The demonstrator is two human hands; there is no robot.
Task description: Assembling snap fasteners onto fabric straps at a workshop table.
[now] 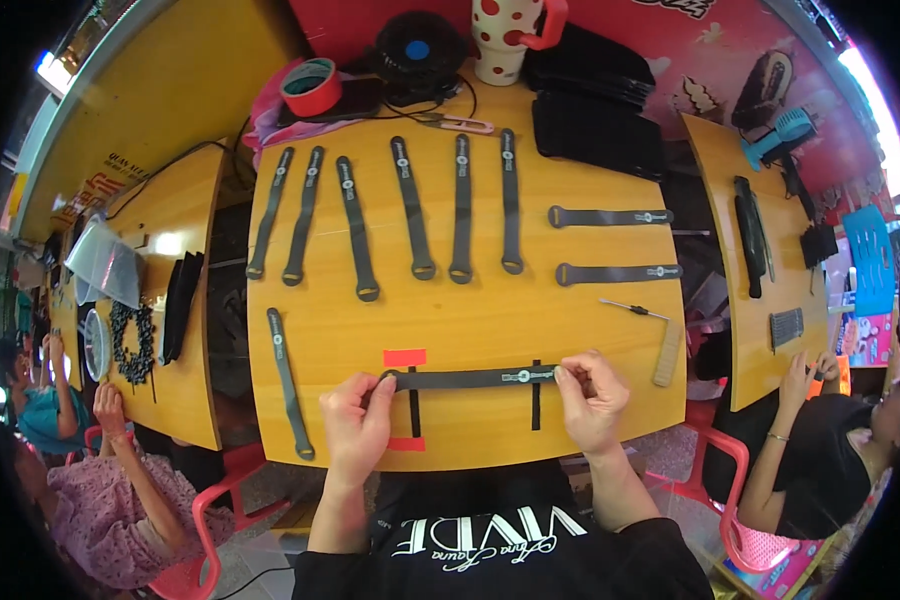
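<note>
A dark grey strap (460,380) with a printed label and a slotted end is stretched level between my hands near the table's front edge. My left hand (350,420) pinches its slotted end. The other end is pinched by my right hand (595,405). Beneath the strap, two short black strips (415,408) (536,405) run crosswise on the tabletop, with red tape pieces (404,357) at the left one. A matching strap (288,385) lies left of my left hand. Several more straps (407,205) are laid out across the table beyond, two of them sideways at the right.
A pick tool (663,350) with a flat handle lies right of my right hand. At the back are a tape roll (311,88), a black fan (420,55), a dotted tumbler (500,40) and stacked black pieces (595,130). People sit at side tables (185,330) on both sides.
</note>
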